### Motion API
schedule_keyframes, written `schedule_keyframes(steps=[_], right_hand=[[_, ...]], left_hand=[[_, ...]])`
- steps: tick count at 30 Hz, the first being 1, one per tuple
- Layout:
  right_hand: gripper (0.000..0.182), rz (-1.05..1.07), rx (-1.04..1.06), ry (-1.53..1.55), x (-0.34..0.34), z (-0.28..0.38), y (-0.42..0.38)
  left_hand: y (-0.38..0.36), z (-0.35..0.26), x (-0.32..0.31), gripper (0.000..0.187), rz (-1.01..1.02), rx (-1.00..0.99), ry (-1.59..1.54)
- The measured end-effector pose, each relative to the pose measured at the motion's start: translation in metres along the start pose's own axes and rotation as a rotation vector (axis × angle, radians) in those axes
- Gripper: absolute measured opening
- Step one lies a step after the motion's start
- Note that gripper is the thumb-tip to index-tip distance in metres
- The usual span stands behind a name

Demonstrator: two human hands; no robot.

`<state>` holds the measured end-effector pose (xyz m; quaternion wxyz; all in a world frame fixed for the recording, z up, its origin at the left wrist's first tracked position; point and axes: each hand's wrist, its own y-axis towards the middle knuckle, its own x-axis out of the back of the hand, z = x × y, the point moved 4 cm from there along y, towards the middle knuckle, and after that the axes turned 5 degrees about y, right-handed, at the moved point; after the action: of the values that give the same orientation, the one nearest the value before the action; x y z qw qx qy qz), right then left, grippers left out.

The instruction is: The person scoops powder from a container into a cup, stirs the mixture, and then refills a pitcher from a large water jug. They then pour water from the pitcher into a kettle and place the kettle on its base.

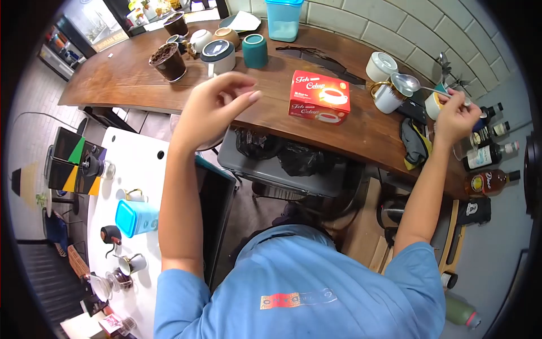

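My right hand [456, 120] pinches the handle of a metal spoon [409, 83], whose bowl hangs over the rim of a white mug with a gold handle [387, 99]. Over the counter's front edge at the left, my left hand [217, 106] is raised with its fingers curved, thumb apart, and nothing in it. A red tea box marked "Teh Celup" [319, 97] stands on the counter between the two hands. Behind the left hand are a white cup with a dark top [218, 55] and a teal cup [255, 52].
The wooden counter [135, 79] runs along a tiled wall. Soil-filled glasses [168, 63], a blue-lidded container [284, 21] and a white cup [381, 66] stand on it. Several bottles [484, 157] line the right side. A white table [127, 164] holds kettles and another container at left.
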<state>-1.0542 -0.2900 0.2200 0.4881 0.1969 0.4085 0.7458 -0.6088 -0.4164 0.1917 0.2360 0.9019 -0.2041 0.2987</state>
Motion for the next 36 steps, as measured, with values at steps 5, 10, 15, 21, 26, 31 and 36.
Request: schedule_keyframes(steps=[5,10,15,21,26,31,36], right_hand=[[0.020,0.043,0.012,-0.086,-0.008,0.000,-0.015],[0.026,0.121,-0.015,-0.204,-0.020,-0.012,-0.023],[0.029,0.136,-0.135,-0.260,-0.024,-0.016,-0.027],[0.032,0.122,-0.183,-0.291,-0.022,-0.024,-0.028],[0.038,0.137,-0.211,-0.311,-0.016,-0.025,-0.029],[0.044,0.033,-0.024,-0.501,-0.005,0.016,-0.041],[0.028,0.037,-0.109,-0.208,-0.009,0.066,-0.073]], left_hand=[[-0.067,0.027,0.028,0.026,-0.050,0.077,-0.113],[-0.095,0.047,0.028,0.024,-0.066,0.142,-0.198],[-0.099,0.037,0.011,0.023,-0.017,0.121,-0.322],[-0.081,0.023,-0.015,0.022,0.026,0.063,-0.349],[-0.059,0.007,-0.037,0.022,0.077,0.017,-0.376],[-0.038,-0.009,-0.061,0.023,0.088,-0.020,-0.444],[-0.038,-0.010,-0.056,0.020,0.024,-0.023,-0.416]])
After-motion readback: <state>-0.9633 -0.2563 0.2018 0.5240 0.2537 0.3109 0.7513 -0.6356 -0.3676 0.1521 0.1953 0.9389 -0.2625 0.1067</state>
